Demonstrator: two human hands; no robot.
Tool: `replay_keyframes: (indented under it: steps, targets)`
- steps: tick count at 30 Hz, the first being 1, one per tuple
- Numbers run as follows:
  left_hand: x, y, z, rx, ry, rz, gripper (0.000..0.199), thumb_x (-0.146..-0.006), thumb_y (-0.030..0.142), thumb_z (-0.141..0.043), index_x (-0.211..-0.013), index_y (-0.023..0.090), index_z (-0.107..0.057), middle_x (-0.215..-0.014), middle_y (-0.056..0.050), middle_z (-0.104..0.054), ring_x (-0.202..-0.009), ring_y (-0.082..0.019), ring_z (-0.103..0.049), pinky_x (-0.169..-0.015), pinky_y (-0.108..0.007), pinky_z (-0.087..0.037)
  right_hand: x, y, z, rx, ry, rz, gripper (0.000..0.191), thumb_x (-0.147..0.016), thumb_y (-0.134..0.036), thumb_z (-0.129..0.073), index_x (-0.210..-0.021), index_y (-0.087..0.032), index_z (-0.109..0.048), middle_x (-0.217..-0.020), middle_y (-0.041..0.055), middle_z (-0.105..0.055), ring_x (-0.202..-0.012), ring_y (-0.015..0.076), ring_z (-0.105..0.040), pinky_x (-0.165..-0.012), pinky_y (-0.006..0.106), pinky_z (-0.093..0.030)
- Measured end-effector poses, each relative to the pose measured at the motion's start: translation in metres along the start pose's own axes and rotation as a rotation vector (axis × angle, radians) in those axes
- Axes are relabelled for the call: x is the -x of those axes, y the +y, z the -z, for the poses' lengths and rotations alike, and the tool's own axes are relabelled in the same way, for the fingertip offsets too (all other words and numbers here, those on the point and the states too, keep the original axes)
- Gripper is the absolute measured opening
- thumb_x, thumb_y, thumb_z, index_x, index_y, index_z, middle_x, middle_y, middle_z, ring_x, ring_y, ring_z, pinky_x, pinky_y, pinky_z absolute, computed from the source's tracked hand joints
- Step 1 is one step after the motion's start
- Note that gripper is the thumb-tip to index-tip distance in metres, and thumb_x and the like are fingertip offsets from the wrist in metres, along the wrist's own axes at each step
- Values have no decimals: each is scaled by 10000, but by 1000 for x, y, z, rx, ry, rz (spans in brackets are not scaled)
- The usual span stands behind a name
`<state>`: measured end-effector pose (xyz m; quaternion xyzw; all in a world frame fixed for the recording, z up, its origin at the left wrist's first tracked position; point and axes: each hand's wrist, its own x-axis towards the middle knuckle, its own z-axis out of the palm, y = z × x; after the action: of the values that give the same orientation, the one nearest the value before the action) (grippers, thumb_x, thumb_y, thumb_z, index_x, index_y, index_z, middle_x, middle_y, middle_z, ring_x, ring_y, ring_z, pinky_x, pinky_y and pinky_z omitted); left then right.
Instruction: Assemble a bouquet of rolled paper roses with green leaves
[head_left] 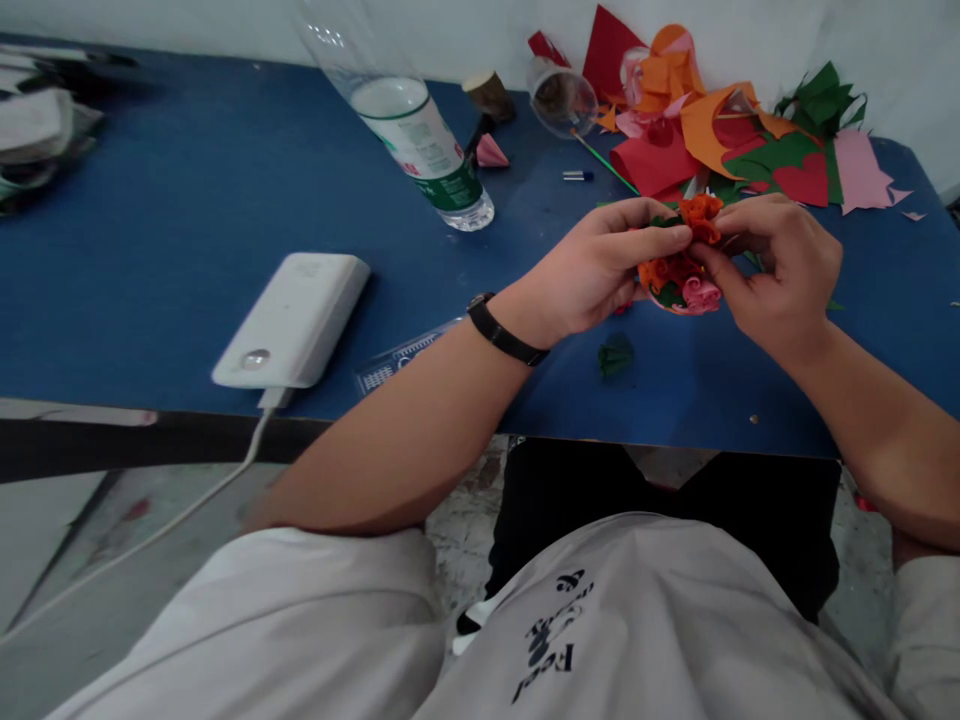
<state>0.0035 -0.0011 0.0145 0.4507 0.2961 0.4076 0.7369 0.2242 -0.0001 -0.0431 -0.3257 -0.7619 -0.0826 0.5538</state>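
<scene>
Between my hands, over the right part of the blue table, is a small cluster of curled paper flowers (700, 294) in orange, red and pink with green bits. My left hand (592, 258) is closed round its left side, the thumb lying along the top. An orange paper flower (700, 212) at the far edge of the cluster is pinched by the thumb and fingers of my right hand (776, 262). The underside of the cluster is hidden by my fingers. A green paper piece (615, 356) lies on the table below my hands.
Colored paper scraps (705, 130) and a tipped clear cup (562, 98) lie beyond my hands. A water bottle (427, 150) stands left of them. Nearer are a white power bank (292, 318) with a cable and a clear ruler (405, 357) partly under my left forearm.
</scene>
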Motion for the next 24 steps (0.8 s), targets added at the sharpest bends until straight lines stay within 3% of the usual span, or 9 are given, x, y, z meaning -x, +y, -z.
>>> replay_keyframes:
  steps: [2, 4, 11, 16, 20, 24]
  targets:
    - [0, 0, -1, 7, 0, 9, 176, -1077, 175, -859, -982, 181, -710, -774, 32, -727, -640, -105, -743, -678, -234, -617, 1, 3, -8, -42, 116, 59, 270, -1227, -641, -643, -1303, -395, -722, -1065, 29, -868, -883, 259, -845, -750, 445, -752]
    - [0, 1, -1, 20, -3, 16, 160, -1097, 156, -814, -983, 181, -705, -773, 35, -721, -634, -102, -732, -673, -239, -626, 2, 8, -15, -65, 176, 71, 329, -1222, -682, -617, -1306, -380, -715, -1027, 20, -860, -795, 246, -833, -681, 431, -742]
    - [3, 0, -3, 65, 17, 7, 220, -1039, 119, -854, -1100, 211, -665, -872, 49, -765, -704, -114, -779, -686, -241, -646, 9, 7, -16, -119, 108, -54, 334, -1194, -684, -700, -1344, -387, -727, -1148, 43, -890, -992, 305, -919, -888, 509, -803]
    - [2, 0, -5, 55, 24, 5, 233, -1038, 64, -750, -1177, 228, -660, -882, 62, -776, -662, -117, -765, -606, -234, -636, 8, 1, -17, -160, 142, -62, 385, -1157, -712, -717, -1379, -398, -703, -1112, 34, -901, -986, 320, -938, -849, 494, -801]
    - [1, 0, -4, 42, 7, 19, 254, -980, 98, -791, -1162, 234, -679, -866, 68, -746, -670, -110, -756, -608, -216, -608, 10, 2, -19, -120, 55, -100, 379, -1191, -717, -638, -1454, -445, -662, -1187, 45, -898, -1078, 339, -938, -903, 525, -783]
    - [1, -2, -1, 38, -31, 2, 269, -942, 114, -819, -1142, 229, -681, -843, 67, -718, -673, -110, -748, -648, -219, -599, 7, -5, -20, -205, 74, -104, 389, -1215, -716, -601, -1465, -426, -669, -1212, 41, -903, -1062, 306, -942, -897, 499, -795]
